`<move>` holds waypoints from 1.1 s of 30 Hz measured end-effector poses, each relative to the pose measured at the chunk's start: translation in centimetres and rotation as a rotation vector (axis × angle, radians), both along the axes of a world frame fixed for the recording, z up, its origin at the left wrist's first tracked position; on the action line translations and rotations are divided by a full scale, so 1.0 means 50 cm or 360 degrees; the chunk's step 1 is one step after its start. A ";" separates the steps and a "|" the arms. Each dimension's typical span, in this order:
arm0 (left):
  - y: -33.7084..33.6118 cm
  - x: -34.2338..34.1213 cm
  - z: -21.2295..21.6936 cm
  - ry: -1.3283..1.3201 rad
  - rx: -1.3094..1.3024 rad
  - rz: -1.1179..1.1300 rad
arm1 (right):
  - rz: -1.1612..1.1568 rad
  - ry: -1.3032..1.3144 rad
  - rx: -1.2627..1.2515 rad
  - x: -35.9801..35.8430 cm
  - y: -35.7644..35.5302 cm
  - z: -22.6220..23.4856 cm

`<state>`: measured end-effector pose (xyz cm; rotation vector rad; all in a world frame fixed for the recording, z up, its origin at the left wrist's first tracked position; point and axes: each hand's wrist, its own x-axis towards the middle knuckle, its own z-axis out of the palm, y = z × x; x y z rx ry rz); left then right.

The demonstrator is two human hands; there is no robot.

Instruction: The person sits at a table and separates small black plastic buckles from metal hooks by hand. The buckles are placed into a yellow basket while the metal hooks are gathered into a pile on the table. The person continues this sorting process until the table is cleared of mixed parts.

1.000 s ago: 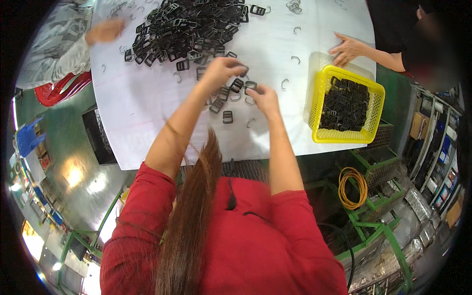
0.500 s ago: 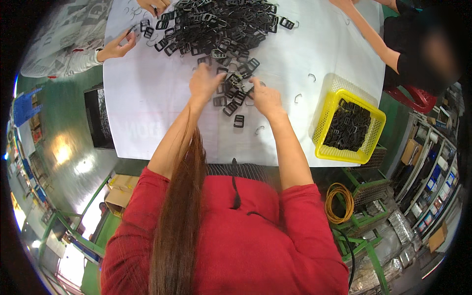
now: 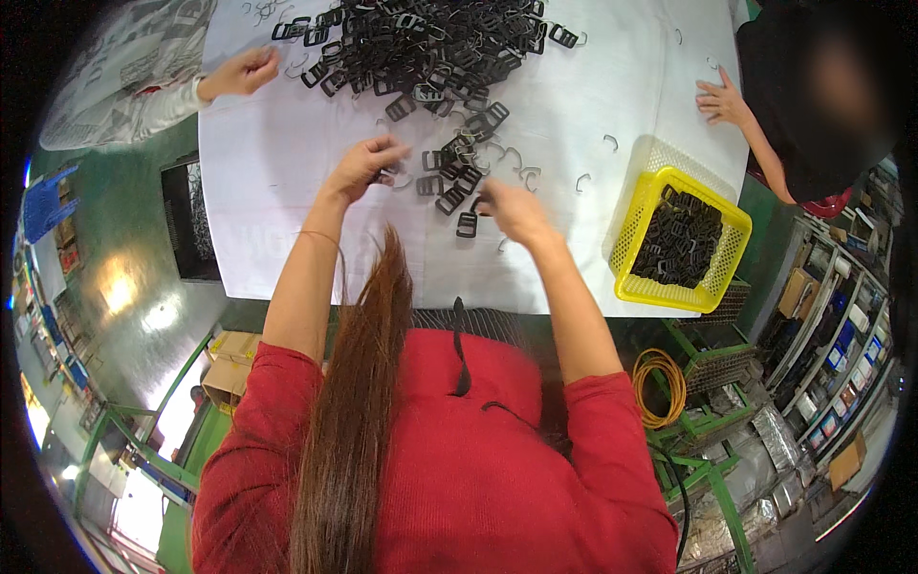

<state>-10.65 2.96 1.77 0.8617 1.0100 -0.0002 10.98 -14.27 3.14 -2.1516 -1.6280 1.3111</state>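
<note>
White sheeting covers the bench point(image 3: 287, 191), and a heap of black plastic buckles point(image 3: 430, 38) lies spread along its far edge. A smaller cluster of buckles point(image 3: 457, 182) sits near the middle of the bench, between the person's two hands. The left hand point(image 3: 368, 165) is curled, its fingertips pinched on a small piece at the cluster's left side; the piece is too small to tell apart. The right hand point(image 3: 512, 209) hovers just right of the cluster, fingers bent toward a single buckle point(image 3: 467, 225); whether it grips anything I cannot tell. A yellow mesh basket point(image 3: 636, 230) holding black buckles stands at the bench's near right corner. Two other people's hands rest at the far left point(image 3: 244, 72) and far right point(image 3: 722, 100) edges.
</note>
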 end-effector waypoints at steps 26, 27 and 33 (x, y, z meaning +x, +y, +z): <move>-0.214 0.128 -0.004 0.0490 0.1196 -0.0584 | -0.1122 -0.0013 -0.0132 -0.049 -0.059 -0.048; -0.232 0.156 0.000 0.0421 0.1130 -0.0571 | -0.1236 0.0079 -0.0155 -0.031 -0.086 -0.020; -0.382 0.472 0.150 -0.0504 0.0750 -0.0514 | -0.1498 -0.0807 0.0422 0.224 -0.305 0.156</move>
